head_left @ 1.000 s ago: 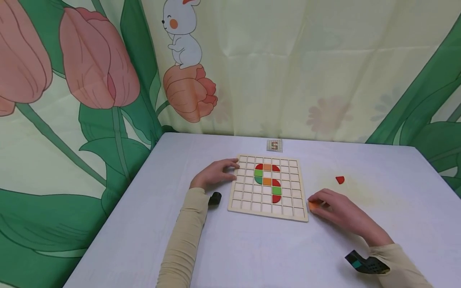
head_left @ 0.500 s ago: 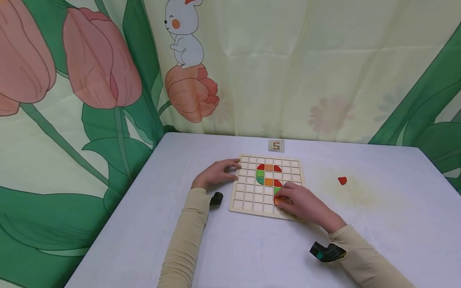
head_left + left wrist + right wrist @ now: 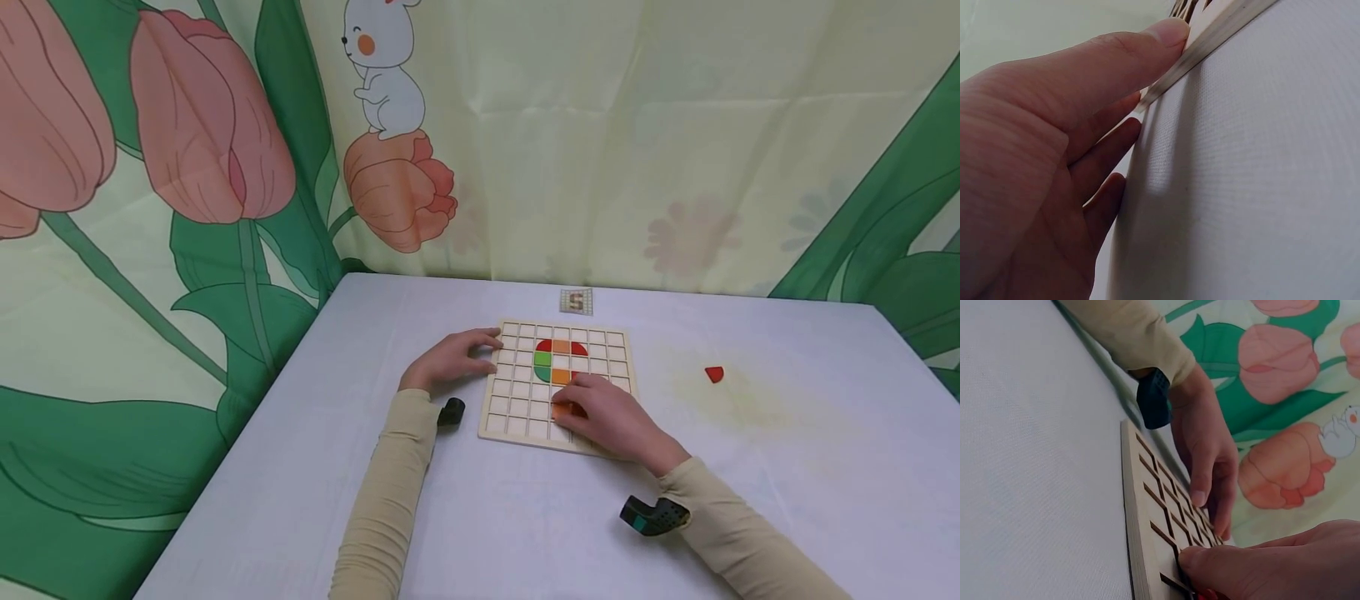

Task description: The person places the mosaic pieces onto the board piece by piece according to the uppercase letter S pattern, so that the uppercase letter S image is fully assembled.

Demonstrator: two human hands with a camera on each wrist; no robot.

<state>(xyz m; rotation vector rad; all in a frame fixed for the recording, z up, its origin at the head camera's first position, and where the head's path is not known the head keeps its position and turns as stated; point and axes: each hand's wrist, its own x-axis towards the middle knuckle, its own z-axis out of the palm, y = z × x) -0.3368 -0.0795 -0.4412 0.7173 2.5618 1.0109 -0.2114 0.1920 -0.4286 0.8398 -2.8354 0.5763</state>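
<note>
A wooden grid board (image 3: 517,408) lies on the table, its upper part showing red, orange and green tiles. My left hand (image 3: 453,358) rests against the board's left edge with fingers relaxed; the left wrist view shows the thumb (image 3: 1169,37) touching the rim. Over the board's lower middle, my right hand (image 3: 618,417) pinches an orange tile (image 3: 561,412) between thumb and fingers, at a grid cell. That hand covers the lower right tiles. In the right wrist view a bit of a red tile (image 3: 1207,594) peeks out below the right thumb (image 3: 1194,557).
A red rounded tile (image 3: 715,374) lies loose on the white table (image 3: 787,450), right of the board. Behind the board is a small card (image 3: 577,301) with a gridded figure. A printed curtain (image 3: 562,167) hangs behind the table.
From beside the board's right edge, my right hand has moved left over the board, carrying the orange tile to the lower middle cells. The left hand has stayed at the left edge.
</note>
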